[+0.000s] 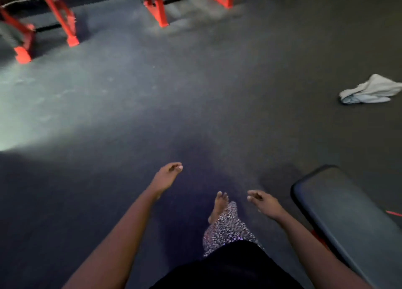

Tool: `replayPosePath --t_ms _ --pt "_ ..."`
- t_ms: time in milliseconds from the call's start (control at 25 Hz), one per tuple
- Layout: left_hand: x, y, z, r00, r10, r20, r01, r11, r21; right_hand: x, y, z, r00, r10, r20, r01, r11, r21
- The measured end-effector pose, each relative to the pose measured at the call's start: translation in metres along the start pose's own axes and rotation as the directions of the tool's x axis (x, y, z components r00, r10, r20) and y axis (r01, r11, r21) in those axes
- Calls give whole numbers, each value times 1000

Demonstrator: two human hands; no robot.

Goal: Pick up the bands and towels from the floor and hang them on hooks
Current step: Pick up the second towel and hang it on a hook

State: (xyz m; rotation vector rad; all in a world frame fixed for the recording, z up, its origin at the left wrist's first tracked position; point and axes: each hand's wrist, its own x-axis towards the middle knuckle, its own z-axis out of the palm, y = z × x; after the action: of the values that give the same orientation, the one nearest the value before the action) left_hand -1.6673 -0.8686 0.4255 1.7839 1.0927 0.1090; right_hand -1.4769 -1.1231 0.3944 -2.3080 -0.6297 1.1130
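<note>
Where the person stood: at 6 o'clock, along the bottom edge of the view, a black garment [228, 269] covered the body, and a speckled trouser leg [228, 228] reached forward from under it.
Foot: a bare foot [220, 206] showed beyond the trouser leg, just above 6 o'clock, with its toes pointing toward 12 o'clock.
Right hand: the right hand [264, 201] was stretched out at about 5 o'clock, fingers relaxed and slightly apart, gripping nothing. It hung just beside the foot without touching it.
Left hand: the left hand [166, 176] was at about 7 o'clock and reached farther forward than the right. Its fingers were loosely curled and it was empty.
Bench: a dark padded bench [348, 219] lay at 4 o'clock, near the right forearm, with its rounded end toward the middle of the view. A thin red strip [394, 213] showed past its far side at the right edge.
Floor: a dark matte floor [195, 93] filled most of the view, with a pale patch of light [32, 119] at 9 o'clock.
Towel: a pale grey towel [369, 91] lay crumpled on the floor at 2 o'clock, close to the right edge, beyond the bench and well apart from both hands.
Frames: red metal frames [156, 8] stood on the floor from 10 to 1 o'clock along the top edge, blurred. The dark parts between them were too blurred to tell.
</note>
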Motion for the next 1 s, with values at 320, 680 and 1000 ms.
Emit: replayPosePath --t_ms 320,680,1000 --pt "269 171 64 962 56 267 -106 979 176 178 17 -178 950 297 98 -277 944 -177" --pt "523 283 143 928 -151 341 78 972 220 412 -51 -413 975 207 -79 -155 892 424" --pt "728 590 332 811 38 584 -150 978 145 534 -3 -651 784 507 -358 -159 721 674"
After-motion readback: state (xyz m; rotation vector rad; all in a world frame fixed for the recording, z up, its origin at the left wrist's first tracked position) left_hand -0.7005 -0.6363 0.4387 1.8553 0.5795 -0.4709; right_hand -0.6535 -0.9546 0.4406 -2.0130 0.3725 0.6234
